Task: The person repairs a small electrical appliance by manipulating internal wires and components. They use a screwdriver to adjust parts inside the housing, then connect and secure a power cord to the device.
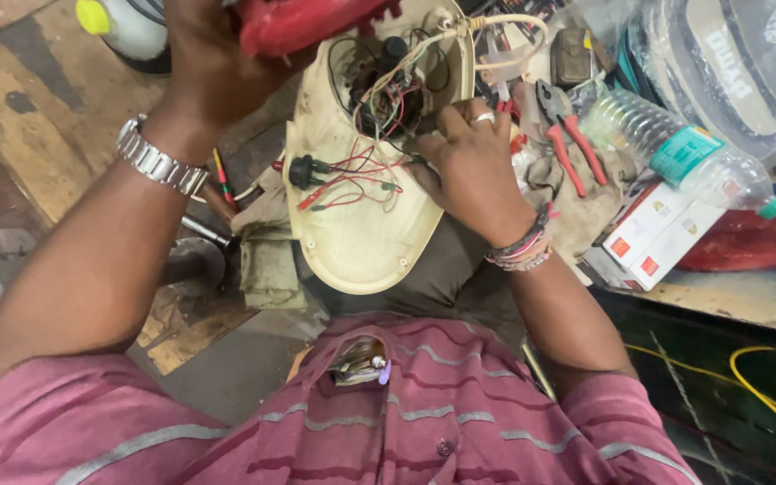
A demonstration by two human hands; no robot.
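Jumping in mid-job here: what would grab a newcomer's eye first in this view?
The opened cream shell at centre, its tangle of red and black wires exposed, with the right hand fingering them. At top, the left hand grips a red housing. Red-handled pliers lie on the cluttered bench to the right.

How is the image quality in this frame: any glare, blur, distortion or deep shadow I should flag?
Head view: even light and sharp focus on the cream shell and its wires; mild glare on the plastic bottle and wristwatch; wide-angle bending at the edges; the lower right corner falls into dark shadow; the left hand is cut off by the top edge, the right hand is fully visible.
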